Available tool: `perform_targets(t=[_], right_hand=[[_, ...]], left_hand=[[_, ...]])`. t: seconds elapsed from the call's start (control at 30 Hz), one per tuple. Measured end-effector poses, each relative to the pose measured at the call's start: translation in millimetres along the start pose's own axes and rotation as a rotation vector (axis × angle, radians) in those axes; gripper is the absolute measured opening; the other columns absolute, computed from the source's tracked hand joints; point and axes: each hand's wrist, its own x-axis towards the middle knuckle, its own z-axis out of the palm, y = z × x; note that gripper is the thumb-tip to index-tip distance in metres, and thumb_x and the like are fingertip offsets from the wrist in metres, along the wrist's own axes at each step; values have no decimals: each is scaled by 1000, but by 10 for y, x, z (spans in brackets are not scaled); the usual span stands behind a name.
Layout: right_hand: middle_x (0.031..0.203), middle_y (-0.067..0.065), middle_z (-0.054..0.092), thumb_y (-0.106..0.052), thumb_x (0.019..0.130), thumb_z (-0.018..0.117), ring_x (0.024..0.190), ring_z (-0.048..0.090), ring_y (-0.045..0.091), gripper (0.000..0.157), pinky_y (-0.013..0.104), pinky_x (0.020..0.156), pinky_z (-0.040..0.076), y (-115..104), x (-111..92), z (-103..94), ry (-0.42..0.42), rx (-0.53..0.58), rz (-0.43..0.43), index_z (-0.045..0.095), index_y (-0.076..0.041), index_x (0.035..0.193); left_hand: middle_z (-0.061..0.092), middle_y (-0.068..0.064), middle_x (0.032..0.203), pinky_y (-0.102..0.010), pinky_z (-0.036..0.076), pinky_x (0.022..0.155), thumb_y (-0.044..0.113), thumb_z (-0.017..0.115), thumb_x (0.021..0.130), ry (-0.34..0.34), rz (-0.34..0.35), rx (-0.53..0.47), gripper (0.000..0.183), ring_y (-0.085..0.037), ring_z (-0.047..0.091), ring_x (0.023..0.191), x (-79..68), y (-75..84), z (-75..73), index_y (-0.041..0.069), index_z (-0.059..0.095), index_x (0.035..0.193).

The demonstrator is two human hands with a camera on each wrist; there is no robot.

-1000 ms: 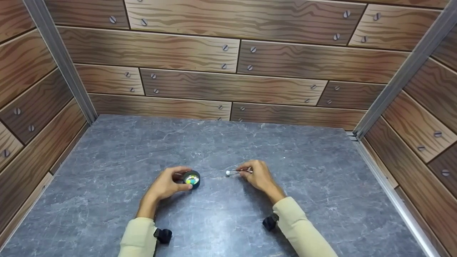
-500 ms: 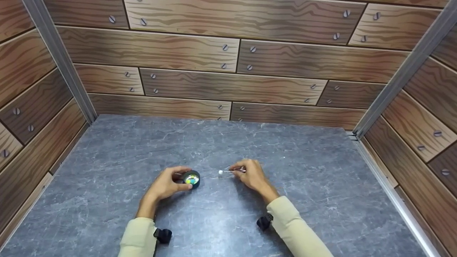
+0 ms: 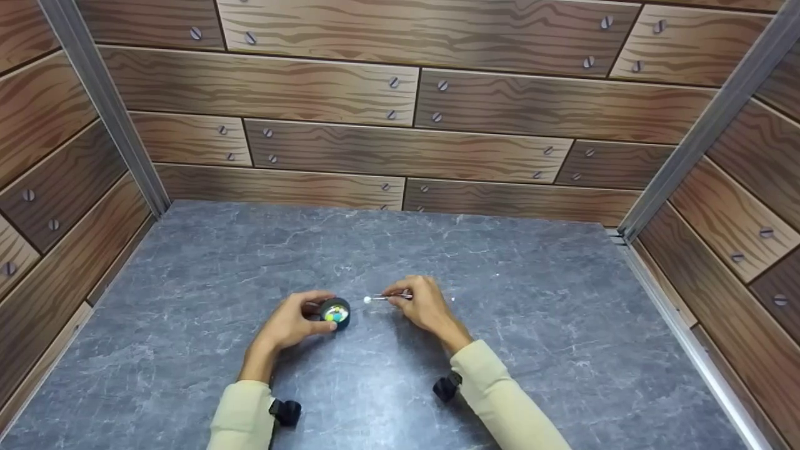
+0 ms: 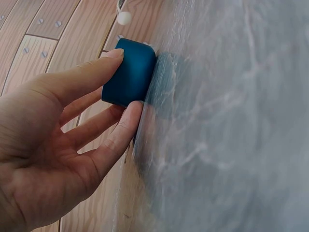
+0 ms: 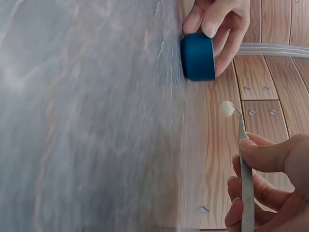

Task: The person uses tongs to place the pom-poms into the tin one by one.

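Observation:
My left hand (image 3: 294,322) holds a small dark blue cup (image 4: 129,72) between thumb and fingers, down on the table. In the head view, several yellow, blue and white pieces show inside the cup (image 3: 329,304). My right hand (image 3: 422,303) pinches a pair of metal tweezers (image 5: 246,188) with bent tips. A small white ball (image 5: 226,108) is caught at the tweezers' tips, raised above the table. In the head view the ball (image 3: 367,300) is just right of the cup, apart from it.
The grey marbled tabletop (image 3: 531,312) is enclosed by wood-patterned walls (image 3: 350,94) with metal corner posts (image 3: 700,137). Two tiny white specks lie on the table to the right of my right hand. Black cameras (image 3: 447,387) are strapped at both wrists.
My right hand has moved left, bringing the tweezers and white ball closer to the cup. My left hand and the cup have stayed in place.

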Motion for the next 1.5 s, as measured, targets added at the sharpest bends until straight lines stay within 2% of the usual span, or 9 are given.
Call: perform_targets(t=[0.13, 0.37, 0.53, 0.77, 0.97, 1.33, 1.5], right_hand=[[95, 9, 80, -2, 86, 79, 84, 69, 17, 13, 26, 71, 56, -64, 21, 51, -6, 14, -4, 84, -10, 95], [97, 10, 80, -2, 86, 78, 90, 73, 24, 13, 39, 79, 60, -138, 30, 161, -26, 34, -36, 84, -9, 96], [96, 10, 80, -2, 86, 78, 89, 73, 25, 14, 40, 78, 61, -170, 34, 234, -29, 47, -38, 83, -8, 97], [93, 6, 79, -5, 87, 79, 84, 70, 19, 14, 28, 74, 56, -208, 33, 298, -40, 26, -36, 84, -13, 97], [92, 6, 79, -4, 87, 79, 83, 69, 20, 15, 26, 72, 52, -200, 31, 309, -50, 23, -36, 84, -13, 97], [101, 9, 79, -1, 87, 77, 91, 71, 21, 16, 36, 78, 59, -175, 18, 278, -71, 36, -9, 84, -11, 99], [99, 10, 79, -1, 87, 78, 89, 71, 23, 16, 41, 79, 60, -164, 8, 245, -63, 47, -11, 84, -10, 99]], left_hand=[[71, -15, 129, -50, 54, 100, 11, 86, 83, 0, 0, -7, 53, -34, 67, 119, 2, 5, -1, 9, 69, 133], [71, -16, 129, -51, 54, 102, 12, 86, 83, 0, 0, -7, 53, -34, 67, 119, 10, 5, 0, 9, 69, 133], [71, -16, 128, -51, 54, 101, 12, 86, 83, -5, 2, -12, 54, -34, 68, 117, 16, 2, 3, 9, 68, 133], [71, -18, 126, -50, 55, 98, 11, 87, 82, -11, 16, -20, 53, -34, 69, 116, 10, 2, -4, 9, 68, 133], [71, -17, 127, -51, 55, 100, 11, 86, 83, -13, 24, -17, 53, -35, 68, 116, -2, 3, -6, 8, 68, 133], [71, -16, 128, -51, 54, 101, 12, 86, 83, -3, 8, -13, 53, -35, 68, 118, 2, 8, -3, 8, 68, 133], [71, -16, 127, -51, 54, 101, 11, 86, 83, -3, 18, -15, 53, -35, 68, 117, 9, 3, -4, 8, 69, 133]])
